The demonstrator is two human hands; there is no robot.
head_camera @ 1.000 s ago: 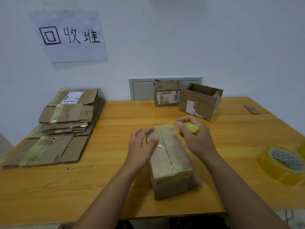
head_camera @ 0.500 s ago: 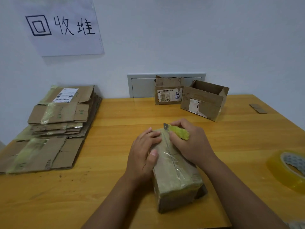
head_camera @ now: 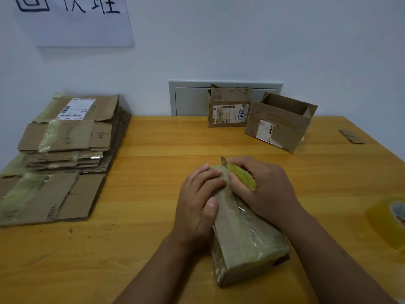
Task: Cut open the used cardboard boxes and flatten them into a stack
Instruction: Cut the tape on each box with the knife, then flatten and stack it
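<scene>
Near the front edge of the wooden table, toward its middle, a sealed box wrapped in yellowish tape lies lengthwise. The left hand clamps its left side, fingers curled over the far top end and thumb pressed on the top face. The right hand grips a yellow-green utility knife, fingers wrapped round the handle, the short blade sticking out just past the box's far end. The 2 hands sit close together, almost touching. At the table's left edge rests a stack of flattened cardboard. Along the back edge stand 2 opened boxes, and a tape roll lies at the right edge.
</scene>
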